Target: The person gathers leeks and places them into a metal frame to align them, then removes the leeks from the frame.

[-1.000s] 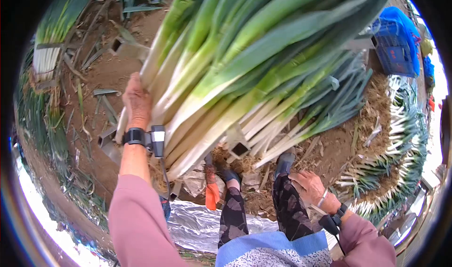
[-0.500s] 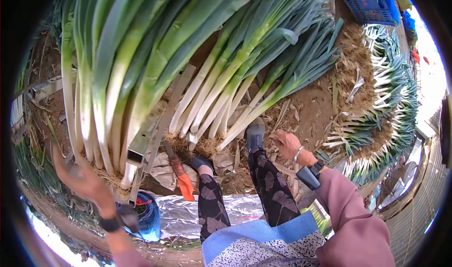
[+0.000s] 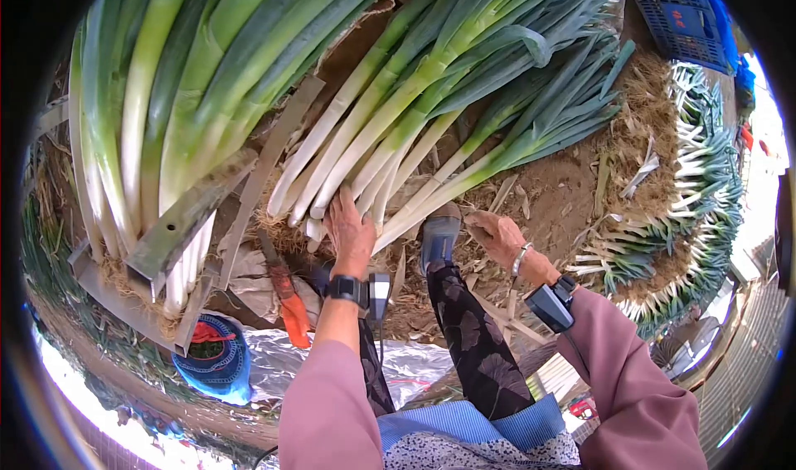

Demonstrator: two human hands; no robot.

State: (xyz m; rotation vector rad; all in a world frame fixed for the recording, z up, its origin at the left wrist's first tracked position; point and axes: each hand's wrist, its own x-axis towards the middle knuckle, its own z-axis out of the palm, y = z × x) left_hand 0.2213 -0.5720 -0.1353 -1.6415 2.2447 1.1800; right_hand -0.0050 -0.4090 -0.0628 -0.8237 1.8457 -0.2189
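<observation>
2 forearms (image 3: 338, 325) stretched forward, left hand (image 3: 351, 236) — fingers extended, right hand (image 3: 502, 242) — loosely curled

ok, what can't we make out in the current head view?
All in the head view:
- Left hand: whether it grips the middle leeks; its back hides the palm.
- Large leeks: tops cut off by the upper edge; some stalks behind the metal bar.
- Blue crate: cut off by the upper edge.
- Far-right leeks: too small to count.
</observation>
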